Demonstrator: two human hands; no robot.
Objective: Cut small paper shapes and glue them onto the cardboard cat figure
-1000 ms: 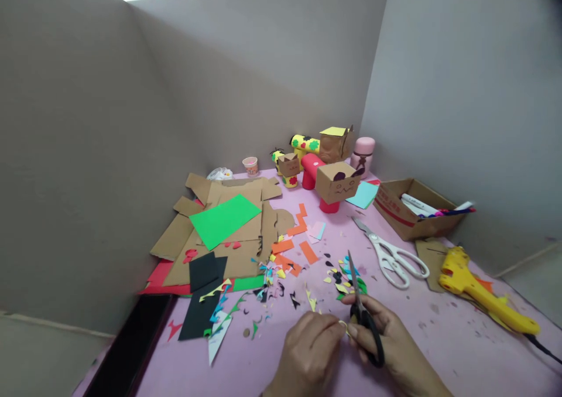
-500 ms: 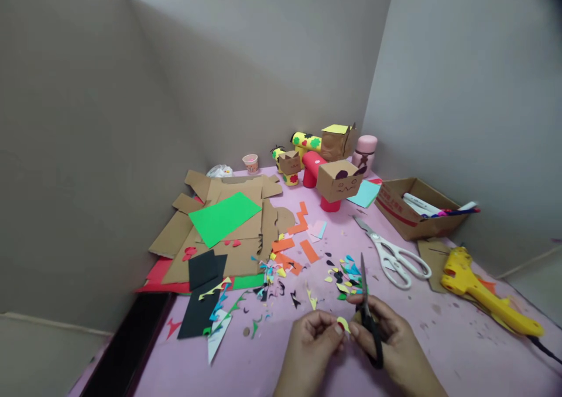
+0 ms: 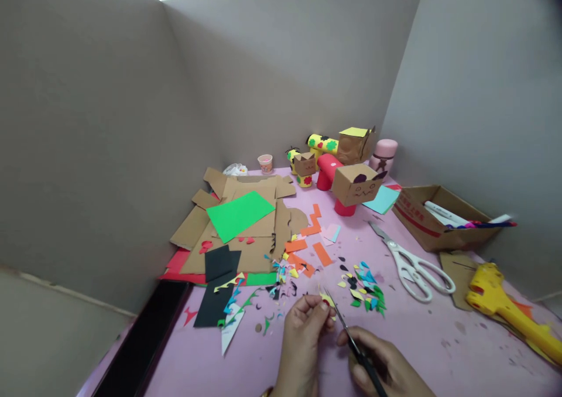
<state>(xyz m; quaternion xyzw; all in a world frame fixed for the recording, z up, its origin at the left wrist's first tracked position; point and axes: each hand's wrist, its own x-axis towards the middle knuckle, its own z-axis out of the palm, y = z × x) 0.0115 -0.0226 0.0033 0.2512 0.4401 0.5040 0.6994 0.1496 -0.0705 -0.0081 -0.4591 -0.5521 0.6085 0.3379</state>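
My left hand (image 3: 302,327) pinches a small yellow paper piece (image 3: 328,301) between thumb and fingertips, low over the pink tabletop (image 3: 439,338). My right hand (image 3: 381,368) is closed around the handles of the black scissors (image 3: 351,341). The paper piece lies just up and left from my right hand, at the tips of the blades, and touches my left fingertips, so the left hand is clearly the nearer one. The long axis of the scissors runs diagonally, from the handles at lower right up to the point at upper left, straight toward the paper. If the blades are a little apart or closed on the paper, I cannot tell; they look as one thin line.

Half a second ago the scissors stood almost upright, with the point away from me and beside the paper; now they are tilted toward my left hand. Both hands also sit lower in the view.

Just beyond the paper lies a pile of coloured paper scraps (image 3: 364,286), and further right the white scissors (image 3: 413,262) and the yellow glue gun (image 3: 504,303) lie on the tabletop, well apart from my hands.
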